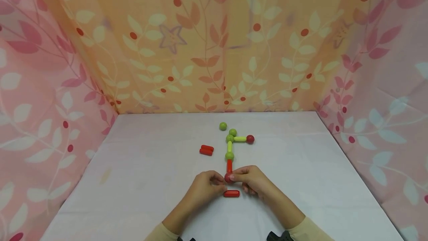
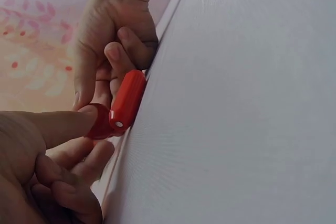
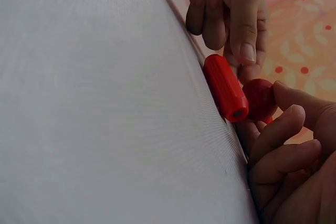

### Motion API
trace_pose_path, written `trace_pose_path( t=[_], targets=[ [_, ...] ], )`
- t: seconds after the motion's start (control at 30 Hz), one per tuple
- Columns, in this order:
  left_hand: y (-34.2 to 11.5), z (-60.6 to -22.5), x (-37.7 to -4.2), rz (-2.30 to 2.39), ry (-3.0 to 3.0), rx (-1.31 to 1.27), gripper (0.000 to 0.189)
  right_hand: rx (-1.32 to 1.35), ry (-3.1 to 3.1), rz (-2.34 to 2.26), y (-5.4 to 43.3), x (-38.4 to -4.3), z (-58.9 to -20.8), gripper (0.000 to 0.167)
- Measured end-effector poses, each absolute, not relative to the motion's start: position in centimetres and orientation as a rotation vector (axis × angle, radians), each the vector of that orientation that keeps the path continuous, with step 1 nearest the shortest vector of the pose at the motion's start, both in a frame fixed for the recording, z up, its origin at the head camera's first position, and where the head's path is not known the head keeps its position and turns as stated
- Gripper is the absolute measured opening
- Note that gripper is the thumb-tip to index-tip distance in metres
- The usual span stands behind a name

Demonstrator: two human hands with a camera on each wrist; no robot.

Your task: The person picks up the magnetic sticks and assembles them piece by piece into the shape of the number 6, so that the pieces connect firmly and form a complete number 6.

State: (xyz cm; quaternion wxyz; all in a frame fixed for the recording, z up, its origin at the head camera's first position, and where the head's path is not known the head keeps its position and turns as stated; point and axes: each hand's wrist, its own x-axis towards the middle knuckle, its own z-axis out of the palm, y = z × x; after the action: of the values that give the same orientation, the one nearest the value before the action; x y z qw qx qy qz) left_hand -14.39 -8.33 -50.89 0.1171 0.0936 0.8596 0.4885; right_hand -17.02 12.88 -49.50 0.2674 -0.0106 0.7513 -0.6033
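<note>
In the head view my right hand [image 1: 255,181] pinches a red ball [image 1: 227,178] between thumb and fingers. The ball sits at the near end of a red rod [image 1: 229,166], part of a chain of green balls and yellow-green rods. My left hand [image 1: 207,187] is at the ball's left, thumb and index tips close to it; the right wrist view shows the left thumb [image 3: 248,51] apart from it. Whether the left index touches the ball is unclear. A loose red rod [image 1: 232,193] lies just in front of the ball, with a small round spot on its end [image 2: 119,124].
Two red rods [image 1: 206,150] lie side by side left of the chain. A loose green ball [image 1: 223,126] sits behind it. A yellow-green rod [image 1: 240,139] branches right to another red ball [image 1: 250,139]. Patterned curtains [image 1: 207,47] surround the white table [image 1: 133,140].
</note>
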Motion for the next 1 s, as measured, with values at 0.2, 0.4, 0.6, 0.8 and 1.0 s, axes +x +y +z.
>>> trace_pose_path(
  t=[0.2, 0.4, 0.6, 0.8, 1.0],
  targets=[
    [-8.17, -50.83, -14.6, 1.499, 2.558, 0.259, 0.03, -0.025, 2.031, -1.631, 12.67, -16.78, -49.48, 0.037],
    [-7.83, -51.13, -14.96, 1.516, 2.596, 0.283, 0.03, -0.036, 2.029, -1.631, 12.55, -16.84, -49.53, 0.037],
    [-7.58, -51.23, -14.9, 1.53, 2.614, 0.263, 0.03, -0.059, 2.056, -1.607, 12.53, -16.84, -49.66, 0.038],
    [-7.62, -51.24, -14.95, 1.534, 2.61, 0.278, 0.03, -0.101, 2.093, -1.565, 12.61, -16.78, -49.4, 0.038],
    [-7.66, -51.24, -14.99, 1.546, 2.594, 0.281, 0.028, -0.193, 2.18, -1.488, 12.94, -16.68, -48.82, 0.037]
  ],
)
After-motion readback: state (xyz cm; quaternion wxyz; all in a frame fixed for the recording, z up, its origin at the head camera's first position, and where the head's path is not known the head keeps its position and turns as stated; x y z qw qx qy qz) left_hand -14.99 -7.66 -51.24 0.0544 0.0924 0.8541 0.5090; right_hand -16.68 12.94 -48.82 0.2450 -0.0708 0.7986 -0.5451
